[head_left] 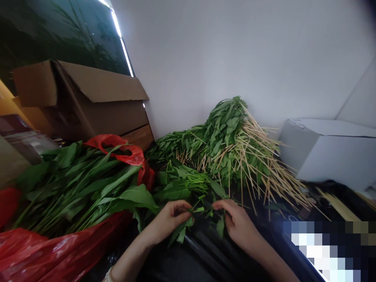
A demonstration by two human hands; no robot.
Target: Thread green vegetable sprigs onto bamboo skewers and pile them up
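My left hand [169, 221] is closed in a pinch on a leafy green stem [198, 210], with leaves hanging below the fingers. Opposite it, my right hand [239, 221] has its fingers curled, and green leaves [220, 226] show at its fingertips. A gap separates the two hands. Just beyond them lies a small bunch of cut green stems [197, 181] with broad leaves. Farther back, a large heap of greens on thin wooden skewers [226, 131] rests against the wall, the skewer ends pointing right.
At left, a red plastic bag [73, 250] holds long leafy greens [88, 188]. Behind it stands an open cardboard box [108, 113]. A white box [337, 149] is at right, with loose skewers [337, 203] near it. Black plastic [202, 250] covers the work surface.
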